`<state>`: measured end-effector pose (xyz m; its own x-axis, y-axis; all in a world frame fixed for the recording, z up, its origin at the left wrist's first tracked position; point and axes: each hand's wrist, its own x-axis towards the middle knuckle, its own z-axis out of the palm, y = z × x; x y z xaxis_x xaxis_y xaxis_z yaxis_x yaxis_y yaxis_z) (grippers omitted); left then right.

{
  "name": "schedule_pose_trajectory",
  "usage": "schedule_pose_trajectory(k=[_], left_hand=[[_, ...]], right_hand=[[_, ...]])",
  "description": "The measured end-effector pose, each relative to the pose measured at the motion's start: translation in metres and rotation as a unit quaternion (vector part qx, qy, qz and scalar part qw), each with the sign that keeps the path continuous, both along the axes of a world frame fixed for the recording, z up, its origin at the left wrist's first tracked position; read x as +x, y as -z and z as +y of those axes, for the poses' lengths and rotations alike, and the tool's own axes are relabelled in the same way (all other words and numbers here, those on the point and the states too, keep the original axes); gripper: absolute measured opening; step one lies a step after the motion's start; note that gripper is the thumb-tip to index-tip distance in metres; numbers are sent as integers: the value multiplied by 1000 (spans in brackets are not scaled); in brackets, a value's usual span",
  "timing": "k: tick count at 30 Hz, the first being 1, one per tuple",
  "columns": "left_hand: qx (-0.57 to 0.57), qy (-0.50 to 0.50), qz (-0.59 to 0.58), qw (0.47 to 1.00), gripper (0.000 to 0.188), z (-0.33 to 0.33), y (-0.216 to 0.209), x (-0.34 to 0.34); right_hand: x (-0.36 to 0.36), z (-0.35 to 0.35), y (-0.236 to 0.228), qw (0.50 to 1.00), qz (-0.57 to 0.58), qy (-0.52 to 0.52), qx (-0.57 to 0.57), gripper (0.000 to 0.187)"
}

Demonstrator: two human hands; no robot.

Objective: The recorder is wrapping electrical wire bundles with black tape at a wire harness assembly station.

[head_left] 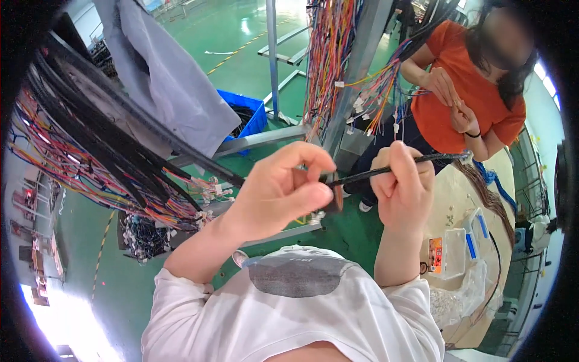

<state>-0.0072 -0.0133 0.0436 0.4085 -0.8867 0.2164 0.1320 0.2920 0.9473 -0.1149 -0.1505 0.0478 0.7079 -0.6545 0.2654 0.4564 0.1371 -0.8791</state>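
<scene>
My right hand (403, 187) is closed around a thin black cable (362, 175), thumb upward. One end of this cable runs out to the right, over the table, to a pale tip. Its other end reaches my left hand (283, 190), whose fingers are curled with the thumb and forefinger facing the cable. At those fingertips sits a small dark piece with a brownish part (338, 198) hanging below it; it is blurred, and its kind I cannot make out. Behind my left forearm passes a thick black-sleeved cable bundle (199, 158).
Coloured wires with white connectors (329, 66) hang from a metal frame (357, 66). More wire bundles (90, 139) hang at left. A blue crate (256, 120) stands on the green floor. A co-worker in orange (449, 102) stands at right, beside a table (446, 226) holding a clear plastic box (452, 253).
</scene>
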Motion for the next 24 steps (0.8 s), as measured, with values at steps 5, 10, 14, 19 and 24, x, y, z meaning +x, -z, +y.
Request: schedule_pose_trajectory(k=[5, 10, 14, 19, 24], left_hand=[[36, -13, -316, 948, 12, -12, 5, 2], [16, -192, -383, 904, 7, -19, 21, 5], [20, -215, -211, 953, 6, -14, 25, 2], [53, -192, -315, 928, 7, 1, 23, 2], [-61, -210, -529, 820, 12, -1, 29, 0]], right_hand=[[3, -2, 15, 975, -5, 45, -217, 34], [17, 19, 54, 932, 20, 89, -351, 32], [21, 32, 55, 925, -14, 101, -366, 27], [14, 18, 51, 908, 75, -3, -413, 20], [12, 11, 66, 904, 76, -63, -415, 13]])
